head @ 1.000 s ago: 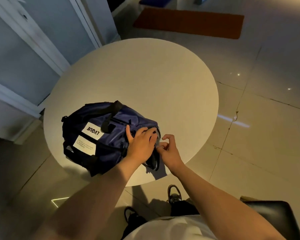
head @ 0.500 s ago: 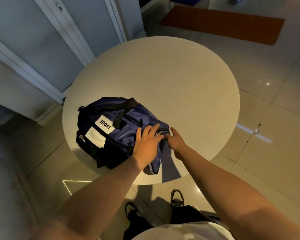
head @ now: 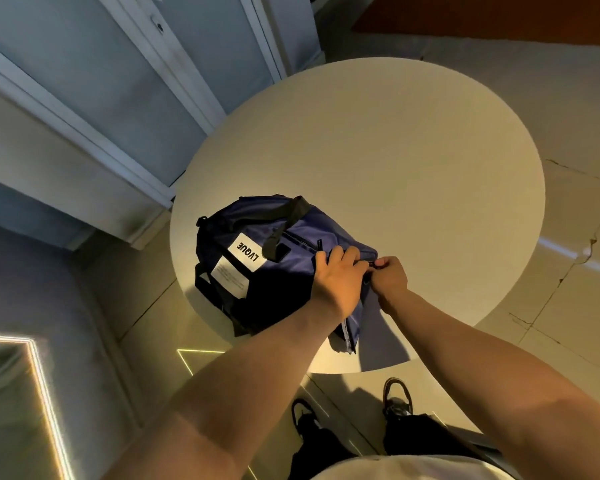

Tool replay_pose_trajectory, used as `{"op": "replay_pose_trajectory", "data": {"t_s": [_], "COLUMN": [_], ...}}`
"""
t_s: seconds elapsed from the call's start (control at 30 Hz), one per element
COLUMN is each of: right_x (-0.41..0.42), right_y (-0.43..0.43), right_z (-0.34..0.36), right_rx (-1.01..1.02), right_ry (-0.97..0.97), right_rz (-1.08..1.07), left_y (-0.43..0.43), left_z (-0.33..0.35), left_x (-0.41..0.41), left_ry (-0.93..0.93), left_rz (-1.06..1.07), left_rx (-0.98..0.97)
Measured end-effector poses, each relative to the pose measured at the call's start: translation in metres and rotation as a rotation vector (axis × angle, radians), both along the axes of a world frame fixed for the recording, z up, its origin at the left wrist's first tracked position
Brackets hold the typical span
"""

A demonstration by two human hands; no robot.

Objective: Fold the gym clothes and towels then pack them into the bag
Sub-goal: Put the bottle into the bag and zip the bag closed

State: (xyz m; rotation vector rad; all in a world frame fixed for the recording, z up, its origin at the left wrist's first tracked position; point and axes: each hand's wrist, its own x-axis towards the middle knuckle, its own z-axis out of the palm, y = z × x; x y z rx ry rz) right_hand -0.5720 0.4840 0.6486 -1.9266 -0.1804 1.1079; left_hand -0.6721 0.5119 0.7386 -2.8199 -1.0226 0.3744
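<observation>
A navy gym bag [head: 278, 265] with black straps and a white LVQUE label lies on the near left part of a round white table [head: 413, 161]. My left hand [head: 340, 282] grips the bag's right end, fingers curled over the fabric. My right hand [head: 390, 277] pinches something small at the same end, probably the zip pull, which is hidden between my fingers. No clothes or towels show outside the bag.
White panelled doors or cabinets [head: 125, 81] stand to the left of the table. An orange mat [head: 499, 19] lies on the tiled floor beyond it. My shoes [head: 397, 398] are below the table's near edge.
The view has shifted right and closer. My left hand's fingers have curled down onto the bag's end. My right hand has closed into a pinch at the bag's end.
</observation>
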Motion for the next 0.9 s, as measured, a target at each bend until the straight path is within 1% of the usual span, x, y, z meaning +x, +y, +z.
{"op": "replay_pose_trajectory", "data": {"t_s": [0.17,0.37,0.4,0.5,0.67,0.83,0.9], "right_x": [-0.001,0.003,0.004,0.007,0.005,0.005,0.004], "right_y": [0.005,0.011,0.012,0.012,0.007,-0.011,-0.016], "right_z": [-0.009,-0.004,-0.013,-0.014,-0.010,-0.005,-0.001], "right_rx": [0.000,-0.043,-0.057,-0.045,-0.072,0.027,0.083], "right_ry": [0.046,0.096,0.092,0.143,0.098,0.023,-0.013], "right_rz": [-0.013,-0.046,-0.035,-0.094,-0.068,-0.157,-0.156], "left_y": [-0.001,0.001,0.001,0.001,0.008,0.012,0.012], "left_z": [-0.005,-0.006,-0.007,-0.008,-0.006,-0.006,-0.006], "left_x": [0.001,0.003,0.002,0.001,0.000,-0.003,-0.003], "left_ry": [0.017,0.003,0.001,-0.007,-0.034,-0.087,-0.120], "left_rz": [0.007,0.004,0.004,-0.012,0.003,0.008,0.024], "left_rx": [0.015,-0.017,-0.011,0.014,-0.048,-0.128,-0.160]}}
